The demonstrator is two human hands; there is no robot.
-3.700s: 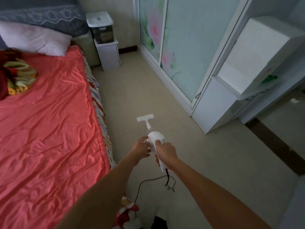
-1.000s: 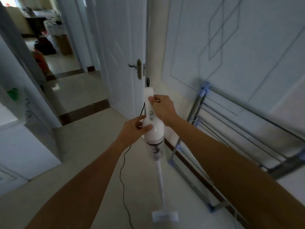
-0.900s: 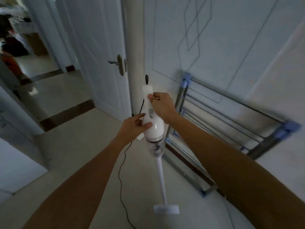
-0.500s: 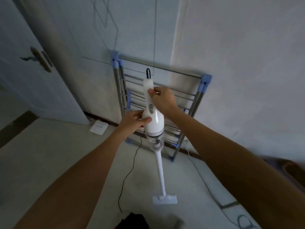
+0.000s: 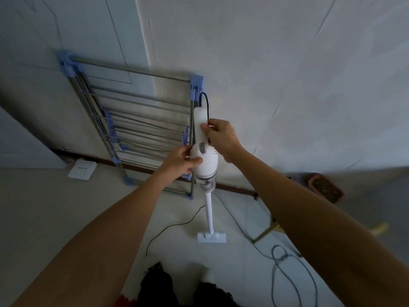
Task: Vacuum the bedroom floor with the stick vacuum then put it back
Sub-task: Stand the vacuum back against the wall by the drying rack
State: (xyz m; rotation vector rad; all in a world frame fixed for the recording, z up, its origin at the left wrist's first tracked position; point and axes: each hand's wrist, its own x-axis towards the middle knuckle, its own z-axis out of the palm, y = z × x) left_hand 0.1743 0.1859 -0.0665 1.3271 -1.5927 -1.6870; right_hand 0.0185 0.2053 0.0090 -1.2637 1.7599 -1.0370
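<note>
While I watch through the head camera, these lines hold:
Stick vacuum: the stick vacuum (image 5: 204, 160) stands nearly upright between both my hands, its floor head (image 5: 212, 237) on the floor (image 5: 55, 207) well below them.
Right hand: my right hand (image 5: 221, 138) grips the upper handle, fingers and thumb curled round it, just above the grey switch.
Left hand: my left hand (image 5: 181, 161) holds the rounded motor body just below the right hand, thumb across the front, fingers wrapped behind.
Cord: a black cord (image 5: 174, 227) trails over the floor below my left hand; a black loop sticks up from the handle top above my right hand.
Drying rack: a folded drying rack (image 5: 132, 129) leans against the wall behind my left hand, its right edge just beside the handle.
Wall: the pale wall (image 5: 287, 85) rises beyond my right hand.
Cable: a blue-grey cable (image 5: 285, 262) lies coiled on the floor beneath my right forearm.
</note>
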